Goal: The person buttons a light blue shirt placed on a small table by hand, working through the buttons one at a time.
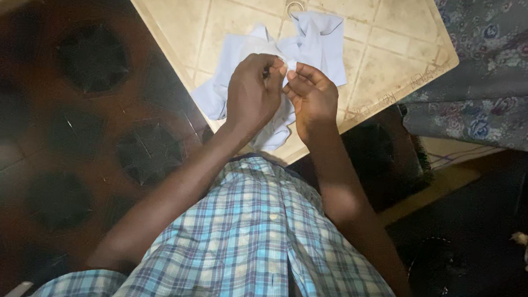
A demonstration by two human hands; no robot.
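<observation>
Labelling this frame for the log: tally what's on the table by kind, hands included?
Pale blue cloth garment: 1, crumpled on the cream table
Metal ring or hook: 1, beside the garment's far edge
Hands: 2, left hand and right hand, both pinching the garment
Total: 4

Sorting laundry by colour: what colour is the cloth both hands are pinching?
Pale blue, plain. The cloth lies on the cream table, seen in the head view.

Cloth lies on table near its front edge — part hangs over edge. Left hand and right hand side by side above cloth, both pinching it. Draped fabric right of table. Hook behind cloth.
</observation>
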